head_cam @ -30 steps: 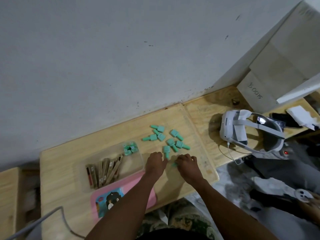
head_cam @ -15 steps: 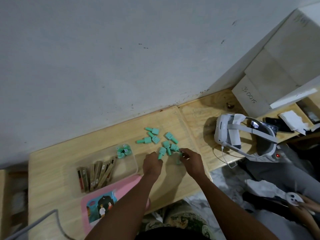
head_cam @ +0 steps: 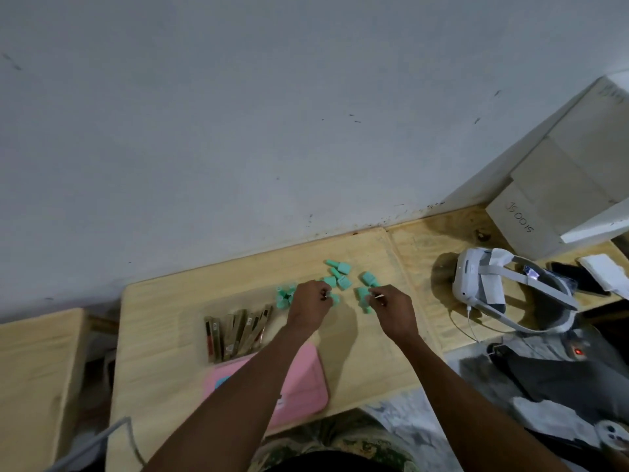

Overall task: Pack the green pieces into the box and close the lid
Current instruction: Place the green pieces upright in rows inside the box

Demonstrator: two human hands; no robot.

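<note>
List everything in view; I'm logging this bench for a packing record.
green pieces: several, mint, loose on the table by the hands; more in the box
box: one, clear, left of the hands
sticks: several, brown, in the box
lid: one, pink, near table edge
table: one, light wood
headset: one, white, right of the pieces
carton: one, pale, far right
left hand: curled fingers among loose pieces, grip unclear
right hand: likewise
</note>
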